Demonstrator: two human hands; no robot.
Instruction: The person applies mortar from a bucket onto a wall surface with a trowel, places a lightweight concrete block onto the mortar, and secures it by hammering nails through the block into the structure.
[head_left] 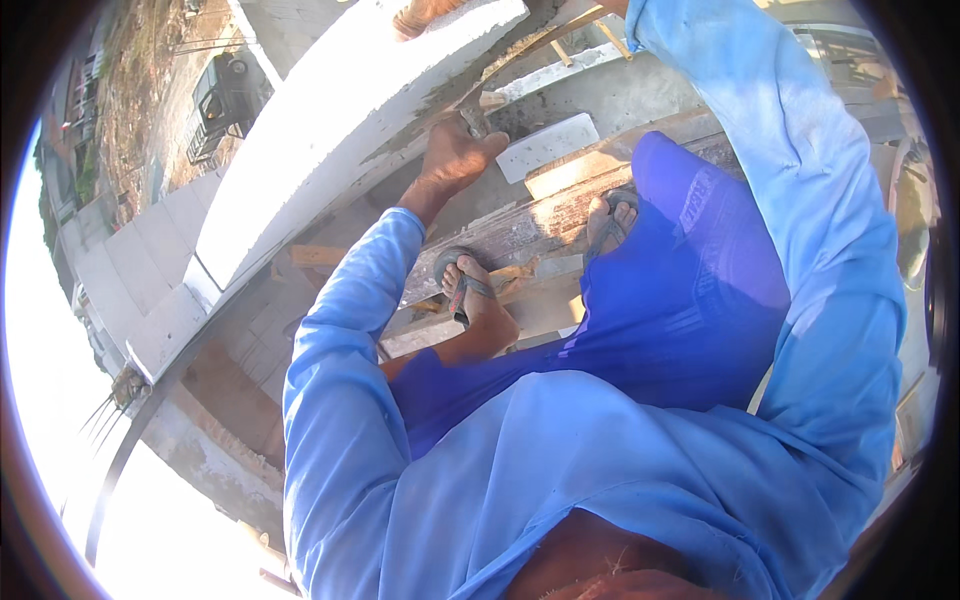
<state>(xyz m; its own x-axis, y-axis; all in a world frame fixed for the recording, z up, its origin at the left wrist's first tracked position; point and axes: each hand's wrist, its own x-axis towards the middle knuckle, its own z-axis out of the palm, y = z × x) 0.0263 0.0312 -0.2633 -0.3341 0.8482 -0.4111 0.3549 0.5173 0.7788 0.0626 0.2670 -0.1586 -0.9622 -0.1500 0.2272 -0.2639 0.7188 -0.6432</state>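
My left hand (455,158) is closed just below the lower edge of a long white wall block (330,110), thumb toward the right. A small grey piece (474,118) shows right above its fingers; I cannot make out whether the hand grips it. My right arm (790,150) stretches forward, and only a sliver of bare wrist shows at the top edge; my right hand is out of the picture. Part of a hand (420,15) lies on the block's top at the upper edge; whose it is I cannot tell. Grey mortar smears the block's near edge.
My sandalled feet (478,290) stand on worn wooden planks (530,235). A white slab piece (547,147) lies past them. Beyond the wall the ground drops to a dark vehicle (222,100) and pale panels (130,260). A bucket-like container (912,210) is at the far right.
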